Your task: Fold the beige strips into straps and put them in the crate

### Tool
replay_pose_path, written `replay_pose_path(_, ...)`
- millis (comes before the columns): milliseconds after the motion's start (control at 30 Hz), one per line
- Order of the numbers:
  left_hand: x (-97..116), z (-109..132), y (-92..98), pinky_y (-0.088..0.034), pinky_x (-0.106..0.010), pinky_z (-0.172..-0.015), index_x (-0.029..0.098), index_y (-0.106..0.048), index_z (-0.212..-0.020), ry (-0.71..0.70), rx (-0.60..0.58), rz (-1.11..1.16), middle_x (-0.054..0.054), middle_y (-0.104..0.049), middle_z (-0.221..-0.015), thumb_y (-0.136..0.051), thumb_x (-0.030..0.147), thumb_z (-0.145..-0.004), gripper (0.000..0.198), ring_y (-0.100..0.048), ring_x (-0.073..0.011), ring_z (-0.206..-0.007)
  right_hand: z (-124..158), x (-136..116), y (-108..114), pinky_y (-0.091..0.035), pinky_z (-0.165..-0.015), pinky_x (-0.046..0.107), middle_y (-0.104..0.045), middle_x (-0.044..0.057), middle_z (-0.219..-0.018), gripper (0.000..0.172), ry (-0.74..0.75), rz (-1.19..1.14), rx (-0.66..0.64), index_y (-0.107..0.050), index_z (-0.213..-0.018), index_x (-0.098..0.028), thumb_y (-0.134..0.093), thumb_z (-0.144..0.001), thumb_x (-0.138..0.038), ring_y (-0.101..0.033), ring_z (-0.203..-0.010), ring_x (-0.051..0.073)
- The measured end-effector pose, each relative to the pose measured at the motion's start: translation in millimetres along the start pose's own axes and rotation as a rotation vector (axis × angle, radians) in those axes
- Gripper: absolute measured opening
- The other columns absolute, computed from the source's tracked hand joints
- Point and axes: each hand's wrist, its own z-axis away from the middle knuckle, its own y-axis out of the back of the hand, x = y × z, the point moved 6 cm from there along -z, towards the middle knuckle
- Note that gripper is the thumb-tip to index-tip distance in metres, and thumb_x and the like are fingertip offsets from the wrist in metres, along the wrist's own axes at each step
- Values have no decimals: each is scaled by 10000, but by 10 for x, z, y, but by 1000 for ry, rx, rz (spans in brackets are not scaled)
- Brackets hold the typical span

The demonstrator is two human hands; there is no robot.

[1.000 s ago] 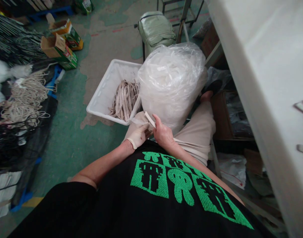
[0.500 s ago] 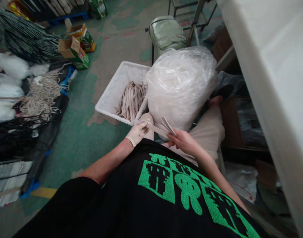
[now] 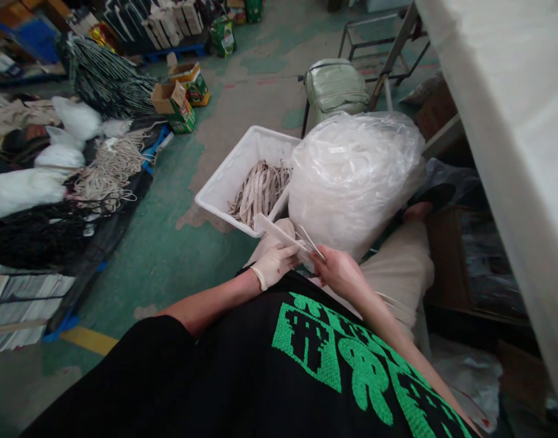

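Note:
My left hand (image 3: 275, 266), in a thin pale glove, has its fingers closed on a flat off-white strip (image 3: 275, 230). One end of the strip juts up and left past my fingers, over the near corner of a white plastic bin (image 3: 224, 176). My right hand (image 3: 341, 275), bare, pinches the strip's other part just beside the left. Narrow folded pieces (image 3: 310, 239) stick up from its fingers; whether they belong to the same strip I cannot tell. Inside the bin lies a heap of beige flat straps (image 3: 259, 191).
A large clear plastic bag (image 3: 354, 176) of white material stands right of the bin, with a wrapped green bundle (image 3: 337, 91) behind it. A pale-topped table (image 3: 507, 121) runs along the right. Leftward are cord piles (image 3: 112, 167) and open cartons (image 3: 173, 104) on the floor.
My left hand has slid along the strip, closer to my right hand, leaving the strip's far end free. The view has shifted, so the surroundings sit farther right and lower.

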Motion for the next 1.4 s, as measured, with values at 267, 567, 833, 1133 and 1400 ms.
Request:
replay_pose_path(267,233,5,54,-500,-230,-727,151,-739,-783,-140,86,41,-29,-750,-784,-899,188,-627,227,-660,-112,-720,58,51,62,-402,-507,265,-595,4,-542,412,48,-148,-6,-505,-723,-235,-368,-951,-550,-568,-487,167)
replay_pose_path(567,138,-11,-57,-476,-260,-786,141,-791,-852,-169,-1,4,-53,-754,-839,-976,303,-491,438,-640,-123,-761,57,35,9,-426,-521,272,-630,9,-589,422,61,-175,-28,-494,-740,-239,-349,-951,-575,-586,-498,167)
replay_pose_path(833,79,20,-172,-484,-281,-786,151,-790,-799,-160,-37,-56,-63,-759,-848,-978,327,-471,417,-641,-154,-780,37,46,17,-440,-540,282,-610,11,-571,444,88,-118,18,-491,-704,-240,-343,-957,-574,-586,-514,174)
replay_pose_path(1133,-36,-7,-172,-468,-305,-820,124,-792,-837,-95,-53,-66,-84,-760,-855,-947,263,-565,343,-655,-170,-808,78,139,-24,-444,-556,287,-629,9,-569,442,51,-124,55,-500,-720,-240,-336,-978,-559,-607,-518,181)
replay_pose_path(1400,-78,-16,-180,-468,-285,-791,124,-798,-842,-66,-47,-62,-85,-759,-851,-957,275,-542,371,-645,-158,-797,124,227,-17,-445,-559,285,-657,14,-590,420,37,-93,41,-520,-745,-241,-353,-974,-551,-601,-518,181)
